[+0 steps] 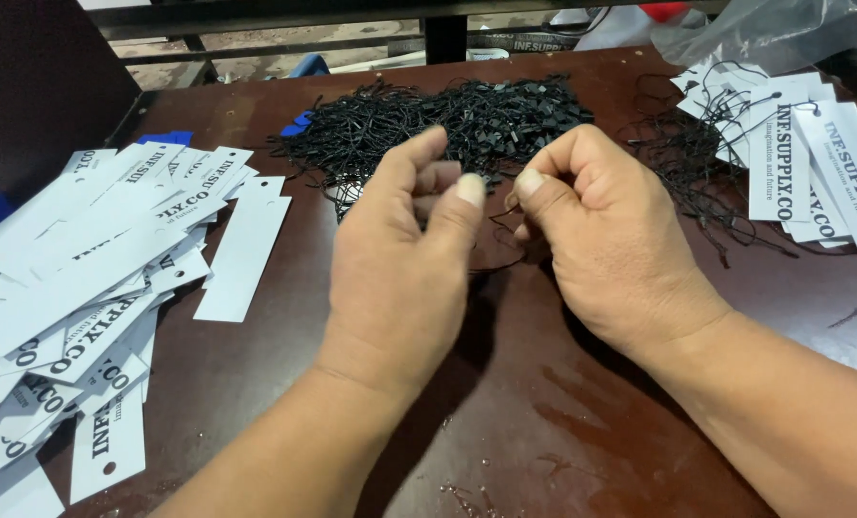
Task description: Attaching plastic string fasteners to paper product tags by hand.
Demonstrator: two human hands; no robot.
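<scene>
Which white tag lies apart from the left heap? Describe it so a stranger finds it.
On the brown table, look at the left heap of white tags. At its right edge lies one blank tag, plain side up, while its neighbours show black print.

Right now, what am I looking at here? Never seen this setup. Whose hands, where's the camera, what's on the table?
There is no machine: one camera on a person's head looks down at their own two bare hands. The left hand and right hand pinch a thin black string between them above a dark brown table. Behind the hands lies a heap of black strings. A spread of white paper tags lies on the left; a smaller stack of tags with strings attached lies on the right.
</scene>
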